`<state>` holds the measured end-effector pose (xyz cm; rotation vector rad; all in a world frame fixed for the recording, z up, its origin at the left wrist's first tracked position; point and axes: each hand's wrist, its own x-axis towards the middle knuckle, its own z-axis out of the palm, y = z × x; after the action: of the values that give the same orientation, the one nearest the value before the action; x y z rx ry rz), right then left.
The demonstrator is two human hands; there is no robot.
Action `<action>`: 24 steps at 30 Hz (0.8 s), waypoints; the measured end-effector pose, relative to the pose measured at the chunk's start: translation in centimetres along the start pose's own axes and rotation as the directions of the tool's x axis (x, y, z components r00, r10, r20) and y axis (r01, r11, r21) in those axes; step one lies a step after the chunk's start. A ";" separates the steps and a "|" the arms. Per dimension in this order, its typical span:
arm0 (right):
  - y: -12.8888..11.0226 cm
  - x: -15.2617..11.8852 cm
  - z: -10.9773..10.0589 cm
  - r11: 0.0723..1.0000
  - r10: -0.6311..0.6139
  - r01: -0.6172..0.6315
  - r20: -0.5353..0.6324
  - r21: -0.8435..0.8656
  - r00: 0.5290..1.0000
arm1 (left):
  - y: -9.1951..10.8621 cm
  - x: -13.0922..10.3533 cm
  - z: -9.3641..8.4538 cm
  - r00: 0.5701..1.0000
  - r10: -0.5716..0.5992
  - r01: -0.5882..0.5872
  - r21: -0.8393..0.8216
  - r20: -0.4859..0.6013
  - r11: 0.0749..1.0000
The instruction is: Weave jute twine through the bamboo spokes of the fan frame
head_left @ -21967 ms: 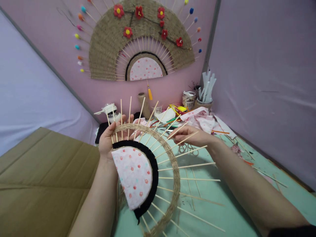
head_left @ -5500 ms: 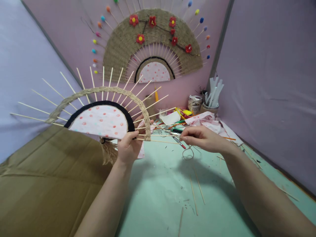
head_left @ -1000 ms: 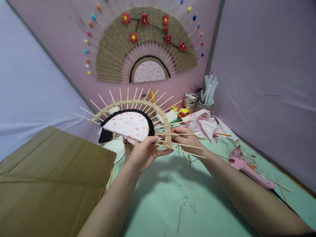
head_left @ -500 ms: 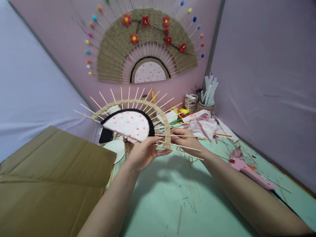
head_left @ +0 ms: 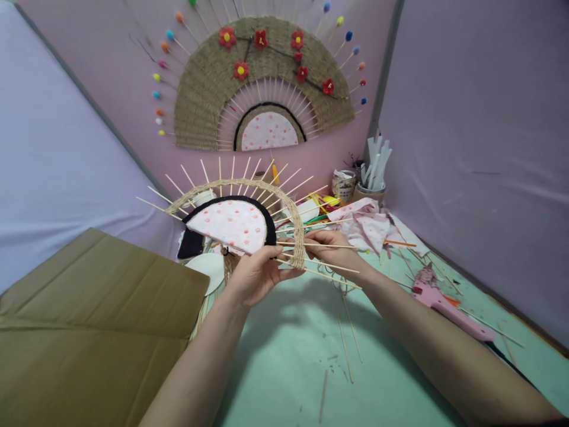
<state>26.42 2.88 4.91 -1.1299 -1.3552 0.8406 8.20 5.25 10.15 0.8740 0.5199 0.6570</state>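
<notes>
A half-round fan frame (head_left: pixel 229 224) with dotted pink cloth, a black rim and thin wooden sticks is held up above the table. A woven band of twine (head_left: pixel 297 222) runs in an arc through the sticks. My left hand (head_left: pixel 255 274) grips the frame at its lower right corner, thumb on the front. Behind the right-hand sticks is my right hand (head_left: pixel 331 248), its fingers bent together near the end of the band; what they pinch is partly hidden. Loose loops of twine (head_left: pixel 340 277) hang below it.
A large finished fan (head_left: pixel 200 89) hangs on the back wall. Cardboard (head_left: pixel 98 326) lies at left, a pink glue gun (head_left: pixel 448 308) at right. Scrap cloth (head_left: pixel 362 222), a can of white glue sticks (head_left: pixel 371 188) and loose sticks (head_left: pixel 345 338) are on the green table (head_left: pixel 275 367).
The fan frame has tilted or shifted very slightly, its right-hand sticks moving a little left. Both hands stay in nearly the same place.
</notes>
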 end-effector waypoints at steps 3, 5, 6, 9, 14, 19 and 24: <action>0.2 0.2 -0.1 0.999 0.040 -0.040 -0.016 0.014 0.999 | 0.1 0.1 -0.2 1.000 0.019 -0.019 -0.003 -0.002 1.000; 0.1 0.2 -0.3 0.998 0.063 -0.062 -0.025 0.023 0.998 | 0.2 0.1 -0.2 0.999 0.036 -0.036 -0.013 0.002 0.999; 0.0 0.2 -0.4 0.997 0.070 -0.069 -0.029 0.026 0.997 | 0.2 0.2 -0.3 0.999 0.042 -0.042 -0.016 0.001 0.999; -0.3 0.2 -0.6 0.996 0.078 -0.077 -0.028 0.045 0.997 | 0.3 0.2 -0.2 0.999 0.046 -0.046 -0.029 -0.014 0.999; -0.6 0.3 -0.9 0.992 0.083 -0.082 -0.004 0.096 0.997 | 0.3 0.1 0.0 0.996 0.050 -0.054 -0.041 -0.076 0.998; -0.2 0.3 -1.2 0.991 0.093 -0.095 0.024 0.097 0.995 | 0.4 0.2 0.0 0.995 0.049 -0.051 -0.033 -0.084 0.998; -0.7 0.3 -2.4 0.981 0.162 -0.172 0.115 0.085 0.980 | 0.4 0.4 -0.2 0.991 0.066 -0.068 -0.015 -0.118 0.998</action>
<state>28.66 2.65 5.99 -1.1496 -1.3061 1.0898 8.23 5.82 10.32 0.8411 0.5908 0.7766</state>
